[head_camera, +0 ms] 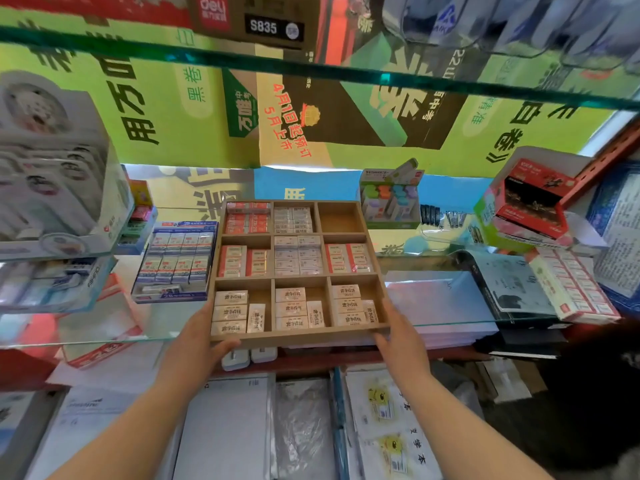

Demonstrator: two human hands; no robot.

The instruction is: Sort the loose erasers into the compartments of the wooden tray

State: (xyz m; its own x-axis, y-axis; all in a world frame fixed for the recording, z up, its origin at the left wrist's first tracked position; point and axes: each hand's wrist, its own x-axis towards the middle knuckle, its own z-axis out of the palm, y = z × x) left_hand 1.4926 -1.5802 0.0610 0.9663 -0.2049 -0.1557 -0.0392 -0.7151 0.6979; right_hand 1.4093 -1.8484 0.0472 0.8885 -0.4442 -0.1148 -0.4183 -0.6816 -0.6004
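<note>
Both hands, left hand [204, 341] and right hand [398, 336], grasp the wooden tray [298, 336]; tilting it may mix the erasers [291, 308]

Shallow light-brown wooden tray [300, 336], three-by-three grid of compartments, on glass shelf, near edge overhanging shelf lip. Far-left cell: red-and-white wrapped erasers [247, 218], stacked flat. Far-middle: small white wrapped erasers [293, 220], packed tight. Far-right cell bare. Middle-left: red-and-cream erasers [243, 260], two columns. Centre: white erasers [298, 255], full. Middle-right: red-banded cream erasers [348, 258]. Near row, all three cells: cream erasers with dark print [291, 308], three stacked flatwise plus one turned lengthwise at right of each.
</note>
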